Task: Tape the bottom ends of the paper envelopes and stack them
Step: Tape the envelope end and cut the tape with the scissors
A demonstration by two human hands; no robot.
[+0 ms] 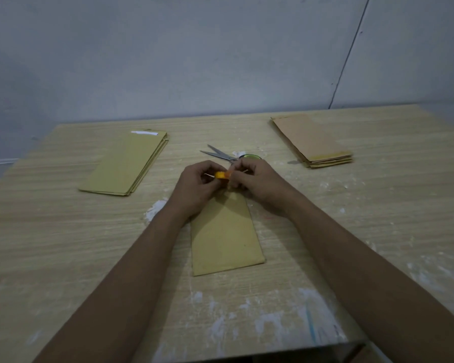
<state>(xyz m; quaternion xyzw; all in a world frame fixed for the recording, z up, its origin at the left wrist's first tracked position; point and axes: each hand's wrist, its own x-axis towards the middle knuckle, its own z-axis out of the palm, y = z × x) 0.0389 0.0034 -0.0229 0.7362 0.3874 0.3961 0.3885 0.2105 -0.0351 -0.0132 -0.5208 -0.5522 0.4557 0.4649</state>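
Observation:
One yellow-brown paper envelope (224,237) lies flat on the table in front of me, its far end under my hands. Above that end my left hand (195,188) holds a small orange tape roll (220,175). My right hand (257,183) pinches the tape's free end right beside the roll. A stack of yellow envelopes (126,163) lies at the back left. A browner stack (311,141) lies at the back right, with pale strips along its near ends.
Scissors (219,153) lie just behind my hands, their green-handled end partly hidden by my right hand. The wooden table (63,244) carries white smears near its front edge. A grey wall stands behind the table.

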